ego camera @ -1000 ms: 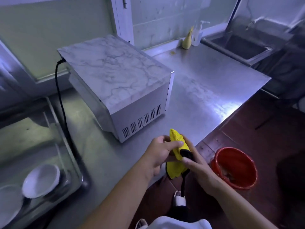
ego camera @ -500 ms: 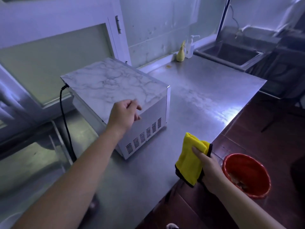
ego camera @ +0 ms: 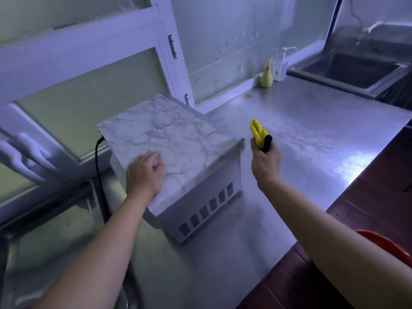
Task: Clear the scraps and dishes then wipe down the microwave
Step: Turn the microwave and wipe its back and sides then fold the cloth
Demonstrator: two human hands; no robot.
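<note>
The microwave (ego camera: 178,139) has a marble-patterned top and a vented side, and stands on the steel counter (ego camera: 312,152) with its side toward me. My left hand (ego camera: 145,172) rests palm down on the near part of its top, fingers loosely bent. My right hand (ego camera: 265,161) grips a folded yellow cloth (ego camera: 257,130) with a black edge, held in the air just right of the microwave's front corner. The microwave's door is hidden from me.
A black power cord (ego camera: 98,166) hangs behind the microwave. A yellow bottle (ego camera: 267,74) and a pump dispenser (ego camera: 281,65) stand by the wall. A sink (ego camera: 356,70) lies at the far right. A red bucket (ego camera: 396,248) sits on the floor at the right edge.
My left hand let go of the cloth and moved onto the microwave's top. My right hand rose with the cloth from the counter's edge to beside the microwave's front corner.
</note>
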